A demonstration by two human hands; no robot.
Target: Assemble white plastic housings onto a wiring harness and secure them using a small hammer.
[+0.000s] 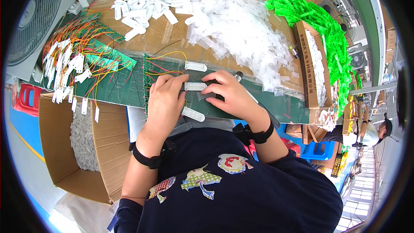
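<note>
A small white LED module (195, 86) lies between my hands over the table edge. My left hand (166, 99) pinches its left end, fingers bent. My right hand (233, 92) has curled fingertips at its right end, the thumb just below. A second LED module (196, 66) lies just beyond my fingertips, and a third (193, 114) is tilted below my left hand. Yellow and red wires (166, 55) run to a green circuit board (145, 87) by my left hand. A dark pen-like tool (265, 110) lies partly behind my right hand.
White casings (151, 2) and clear plastic pieces (241, 26) cover the cardboard sheet. Bright green parts (315, 17) pile up at right, beside a narrow carton (307, 67). Wired boards (103, 54) lie left, above an open cardboard box (56, 133). A fan (36, 17) stands far left.
</note>
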